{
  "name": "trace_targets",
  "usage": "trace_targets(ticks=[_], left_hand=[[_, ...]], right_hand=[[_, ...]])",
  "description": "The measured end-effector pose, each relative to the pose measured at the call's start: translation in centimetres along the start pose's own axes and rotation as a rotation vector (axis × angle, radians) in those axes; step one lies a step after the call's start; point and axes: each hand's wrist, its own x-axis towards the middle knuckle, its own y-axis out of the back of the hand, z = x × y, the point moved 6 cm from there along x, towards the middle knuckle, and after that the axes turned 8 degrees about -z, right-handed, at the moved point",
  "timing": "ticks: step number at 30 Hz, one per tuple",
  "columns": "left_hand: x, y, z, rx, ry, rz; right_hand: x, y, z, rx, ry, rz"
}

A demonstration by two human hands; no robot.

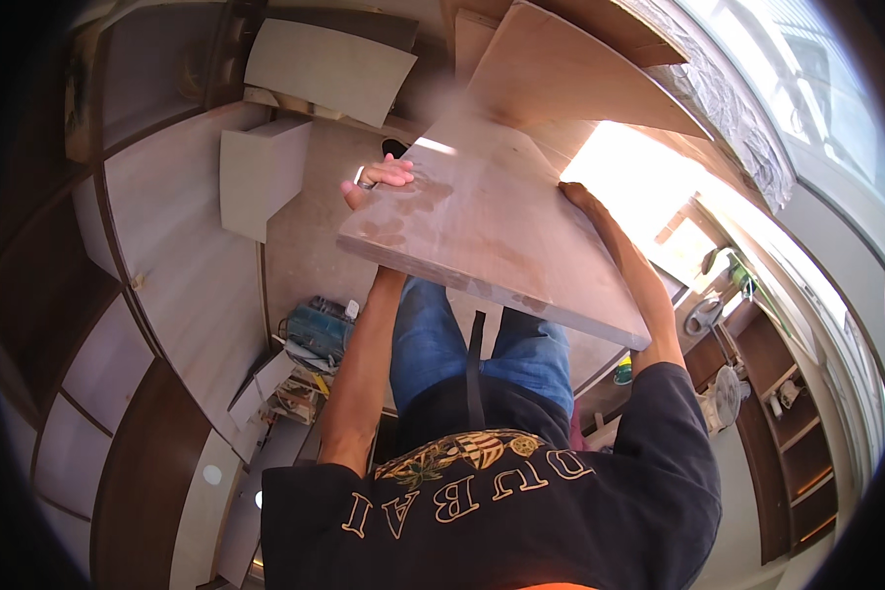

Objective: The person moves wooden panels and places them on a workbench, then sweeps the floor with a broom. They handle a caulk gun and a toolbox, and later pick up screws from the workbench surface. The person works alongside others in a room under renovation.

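Note:
A thick, pale brown wooden board (497,211) is held up in front of my waist and thighs, its broad face turned up. Darker smudges mark that face near its left side. My left forearm passes under the board, and my left hand (382,177) grips the left edge with its fingers over the top. On the opposite edge, my right hand (582,195) is closed round the side, its forearm running along the board. The undersides of both grips are hidden. The board's far end is blurred.
A white box-like panel (258,177) stands at left, near a pale sheet (329,67). Large brown panels (570,74) lean at the far side. A teal power tool (320,329) sits left of my legs. At right are a fan (726,398) and wooden shelves (801,423).

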Motion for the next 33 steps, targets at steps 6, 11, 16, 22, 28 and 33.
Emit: trace_targets(ticks=[6, 11, 16, 22, 28, 33], left_hand=[[1.3, 1.7, -4.6, 0.033, -0.017, -0.027], [2.0, 2.4, -7.0, 0.021, -0.018, -0.021], [2.4, 2.4, -7.8, 0.074, -0.013, 0.009], [3.3, 1.9, -9.1, 0.027, 0.026, -0.025], [4.2, 1.3, -9.8, 0.138, -0.026, -0.05], [4.5, 0.8, -10.2, 0.13, 0.03, -0.009]], right_hand=[[4.3, 1.8, 0.5, 0.141, -0.022, -0.071], [6.1, 3.1, 1.0, 0.203, -0.022, -0.107], [7.9, 4.1, 0.5, 0.26, -0.016, -0.147], [9.3, 5.3, -0.1, 0.313, -0.021, -0.171], [10.1, 6.0, -0.8, 0.347, -0.017, -0.175], [10.2, 6.6, -1.4, 0.373, -0.005, -0.179]])
